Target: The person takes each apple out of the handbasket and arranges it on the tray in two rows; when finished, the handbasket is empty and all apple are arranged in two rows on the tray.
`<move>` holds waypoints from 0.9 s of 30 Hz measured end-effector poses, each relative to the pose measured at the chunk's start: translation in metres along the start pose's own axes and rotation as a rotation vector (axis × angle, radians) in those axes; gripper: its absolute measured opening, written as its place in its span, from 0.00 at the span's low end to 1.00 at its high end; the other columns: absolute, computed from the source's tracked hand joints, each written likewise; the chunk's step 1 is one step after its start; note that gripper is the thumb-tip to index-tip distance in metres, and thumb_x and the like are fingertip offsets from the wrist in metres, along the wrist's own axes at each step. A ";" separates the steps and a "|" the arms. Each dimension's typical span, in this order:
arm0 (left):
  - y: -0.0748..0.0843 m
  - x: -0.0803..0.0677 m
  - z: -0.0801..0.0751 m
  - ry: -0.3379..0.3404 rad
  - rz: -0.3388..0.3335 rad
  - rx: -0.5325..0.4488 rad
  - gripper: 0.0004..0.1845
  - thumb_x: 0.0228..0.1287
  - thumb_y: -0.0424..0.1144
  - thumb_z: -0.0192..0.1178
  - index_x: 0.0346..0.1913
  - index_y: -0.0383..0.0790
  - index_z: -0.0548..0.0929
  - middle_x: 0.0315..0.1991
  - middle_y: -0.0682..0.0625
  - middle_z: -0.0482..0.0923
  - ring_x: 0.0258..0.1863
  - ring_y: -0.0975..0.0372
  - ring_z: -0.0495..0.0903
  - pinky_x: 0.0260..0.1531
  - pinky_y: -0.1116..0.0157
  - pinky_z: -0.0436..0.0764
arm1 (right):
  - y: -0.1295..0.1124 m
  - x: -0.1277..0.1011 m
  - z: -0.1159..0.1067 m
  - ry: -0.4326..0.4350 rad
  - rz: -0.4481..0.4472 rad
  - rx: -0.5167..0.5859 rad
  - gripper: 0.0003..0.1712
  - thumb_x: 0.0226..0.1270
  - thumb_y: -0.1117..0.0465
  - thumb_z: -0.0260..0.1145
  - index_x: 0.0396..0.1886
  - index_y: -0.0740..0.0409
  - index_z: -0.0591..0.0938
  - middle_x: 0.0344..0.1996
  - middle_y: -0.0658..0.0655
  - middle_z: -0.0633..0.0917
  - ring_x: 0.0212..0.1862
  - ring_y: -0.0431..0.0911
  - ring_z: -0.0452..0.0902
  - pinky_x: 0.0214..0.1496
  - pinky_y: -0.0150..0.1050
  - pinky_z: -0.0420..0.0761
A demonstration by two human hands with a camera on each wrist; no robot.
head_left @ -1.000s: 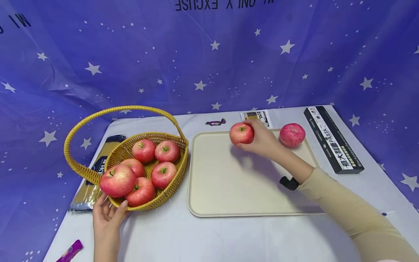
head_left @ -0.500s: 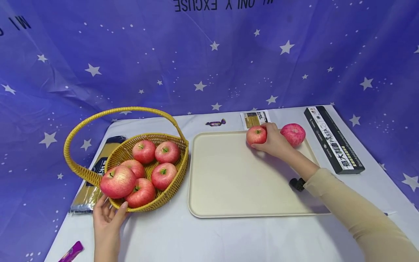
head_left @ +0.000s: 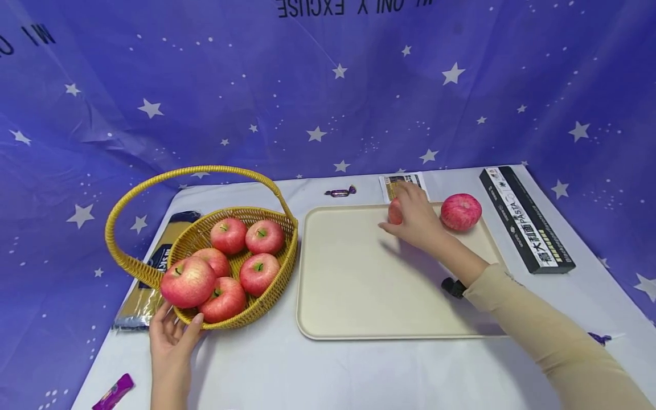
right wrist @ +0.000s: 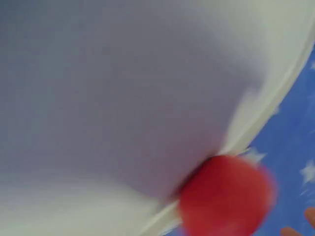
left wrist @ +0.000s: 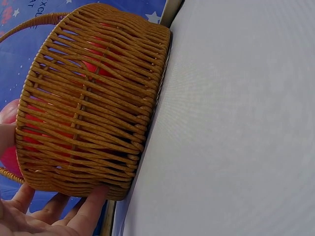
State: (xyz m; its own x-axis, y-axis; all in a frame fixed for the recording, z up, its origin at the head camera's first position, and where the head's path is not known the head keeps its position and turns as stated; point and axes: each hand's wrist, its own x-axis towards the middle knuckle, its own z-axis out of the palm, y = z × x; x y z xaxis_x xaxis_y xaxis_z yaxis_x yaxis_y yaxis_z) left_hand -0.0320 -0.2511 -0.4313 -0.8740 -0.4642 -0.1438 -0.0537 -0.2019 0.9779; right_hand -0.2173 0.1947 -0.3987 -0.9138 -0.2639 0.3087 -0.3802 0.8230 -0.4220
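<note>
My right hand (head_left: 404, 209) hovers over a small red apple (head_left: 393, 213) at the far edge of the cream tray (head_left: 359, 285). Its fingers are loose, not wrapped round the fruit. The right wrist view shows that apple (right wrist: 224, 196) blurred against the tray rim (right wrist: 256, 123), with only fingertips (right wrist: 309, 217) at the corner. A larger red apple (head_left: 460, 212) lies on the tray's far right corner. My left hand (head_left: 175, 320) rests flat against the near wall of the yellow wicker basket (head_left: 284, 250), which holds several red apples (head_left: 187, 282). The left wrist view shows its fingers (left wrist: 74, 221) under the basket wall (left wrist: 88, 98).
A black pasta box (head_left: 528, 219) lies right of the tray. A printed card (head_left: 402, 182) and a wrapped candy (head_left: 340, 192) sit behind it. A spaghetti packet (head_left: 138, 302) lies under the basket's left side, and a purple wrapper (head_left: 114, 392) lies near the front left edge.
My right hand carried the small apple rightwards and down onto the far part of the tray, then loosened its grip. The left hand stayed on the basket.
</note>
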 end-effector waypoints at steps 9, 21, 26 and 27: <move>-0.001 -0.001 -0.001 -0.007 0.022 -0.013 0.35 0.63 0.21 0.57 0.67 0.51 0.58 0.61 0.53 0.62 0.67 0.56 0.60 0.45 0.76 0.79 | -0.098 0.007 0.024 -0.005 -0.393 0.008 0.41 0.57 0.47 0.70 0.67 0.57 0.68 0.70 0.62 0.61 0.71 0.58 0.53 0.75 0.50 0.52; 0.000 0.000 -0.001 -0.009 0.003 0.004 0.35 0.64 0.23 0.58 0.67 0.52 0.57 0.62 0.54 0.61 0.66 0.57 0.61 0.43 0.76 0.80 | -0.233 0.025 0.074 -0.320 -0.494 0.319 0.45 0.59 0.41 0.69 0.72 0.51 0.63 0.68 0.50 0.65 0.68 0.38 0.58 0.68 0.31 0.62; 0.000 0.000 -0.001 -0.014 0.002 0.012 0.35 0.65 0.23 0.58 0.68 0.52 0.57 0.65 0.51 0.59 0.67 0.56 0.59 0.43 0.76 0.80 | -0.263 0.033 0.101 -0.406 -0.403 0.386 0.51 0.55 0.37 0.70 0.73 0.50 0.61 0.67 0.48 0.66 0.66 0.34 0.60 0.65 0.26 0.65; 0.000 0.000 0.000 -0.014 0.002 0.011 0.35 0.65 0.23 0.58 0.68 0.52 0.57 0.65 0.50 0.58 0.68 0.56 0.59 0.43 0.76 0.80 | -0.267 0.033 0.105 -0.417 -0.393 0.388 0.51 0.55 0.37 0.71 0.73 0.50 0.61 0.67 0.48 0.66 0.65 0.34 0.61 0.63 0.26 0.66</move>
State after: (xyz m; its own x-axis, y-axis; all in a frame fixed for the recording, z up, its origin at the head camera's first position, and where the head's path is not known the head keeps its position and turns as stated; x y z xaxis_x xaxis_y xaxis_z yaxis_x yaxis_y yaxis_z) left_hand -0.0315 -0.2511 -0.4317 -0.8808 -0.4523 -0.1402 -0.0575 -0.1916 0.9798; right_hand -0.1610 -0.0871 -0.3654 -0.6464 -0.7413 0.1807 -0.6471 0.4073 -0.6445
